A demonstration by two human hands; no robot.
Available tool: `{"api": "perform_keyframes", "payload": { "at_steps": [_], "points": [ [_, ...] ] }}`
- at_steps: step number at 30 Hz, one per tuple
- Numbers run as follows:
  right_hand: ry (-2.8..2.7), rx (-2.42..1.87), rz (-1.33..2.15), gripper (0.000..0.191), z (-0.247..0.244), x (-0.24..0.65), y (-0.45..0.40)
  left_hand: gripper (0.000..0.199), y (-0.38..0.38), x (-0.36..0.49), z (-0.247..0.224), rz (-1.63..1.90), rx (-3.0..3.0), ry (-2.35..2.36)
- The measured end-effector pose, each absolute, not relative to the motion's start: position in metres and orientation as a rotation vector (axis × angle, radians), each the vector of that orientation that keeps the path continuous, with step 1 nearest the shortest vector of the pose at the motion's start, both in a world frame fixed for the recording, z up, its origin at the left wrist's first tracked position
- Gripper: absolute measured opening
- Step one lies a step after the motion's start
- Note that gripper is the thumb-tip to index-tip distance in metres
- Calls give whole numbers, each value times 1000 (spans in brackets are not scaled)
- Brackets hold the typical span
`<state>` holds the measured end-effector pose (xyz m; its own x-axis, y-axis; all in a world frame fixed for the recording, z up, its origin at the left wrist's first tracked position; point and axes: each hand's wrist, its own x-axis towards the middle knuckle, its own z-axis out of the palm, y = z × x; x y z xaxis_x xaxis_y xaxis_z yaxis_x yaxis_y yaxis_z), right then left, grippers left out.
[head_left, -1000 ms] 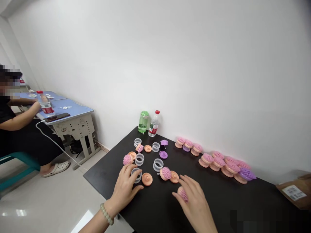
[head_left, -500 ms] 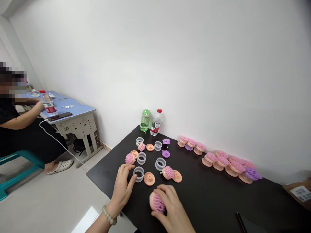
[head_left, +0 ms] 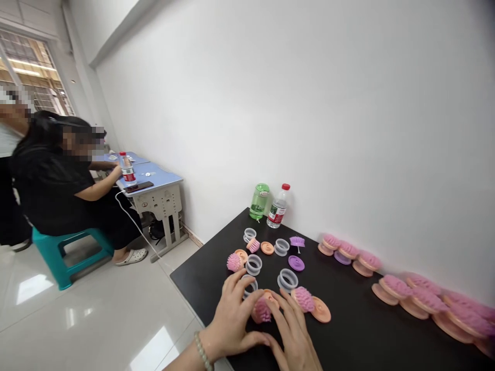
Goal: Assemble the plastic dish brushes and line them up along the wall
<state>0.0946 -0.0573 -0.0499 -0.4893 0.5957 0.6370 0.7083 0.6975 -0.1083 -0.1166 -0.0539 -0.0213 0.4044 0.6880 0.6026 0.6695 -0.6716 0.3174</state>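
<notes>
A person's left hand (head_left: 232, 322) and right hand (head_left: 294, 332) close in from the near side on a pink bristled massager head (head_left: 262, 312), their fingers curved and partly spread around it. The fingers hide how firmly either grip bears on the head, so a pinch cannot be confirmed. The head lies at the near edge of a scatter of loose parts on a black tabletop (head_left: 359, 330), just in front of a peach plastic disc (head_left: 268, 294), with a clear plastic ring (head_left: 249, 287) beneath the left fingertips. To the right, a second pink head (head_left: 302, 299) rests beside another peach disc (head_left: 320, 310). Farther away are a purple disc (head_left: 296, 263) and a purple bristled head (head_left: 297, 242), while assembled massagers (head_left: 394, 288) line the wall at right. Beyond the tabletop's left end, a co-worker (head_left: 54, 185) sits at a blue desk (head_left: 154, 180).
</notes>
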Motion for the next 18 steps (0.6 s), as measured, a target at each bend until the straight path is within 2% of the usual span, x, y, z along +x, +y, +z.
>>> {"api": "perform_keyframes", "payload": {
  "at_steps": [5, 7, 12, 18],
  "points": [
    [-2174, -1031, -302, 48, -44, 120, -62, 47, -49, -105, -32, 1055, 2783, 1396],
    [-2135, -1064, -305, 44, -40, 130, -67, 49, -48, -104, -33, 1047, 2798, 1420],
    [-2009, -1223, -210, 40, -35, 153, -80, 69, -48, -109, -27, 1008, 2699, 1381],
    [-1939, -1300, -162, 37, -41, 169, -86, 57, -49, -114, -25, 1083, 2659, 1316]
  ]
}}
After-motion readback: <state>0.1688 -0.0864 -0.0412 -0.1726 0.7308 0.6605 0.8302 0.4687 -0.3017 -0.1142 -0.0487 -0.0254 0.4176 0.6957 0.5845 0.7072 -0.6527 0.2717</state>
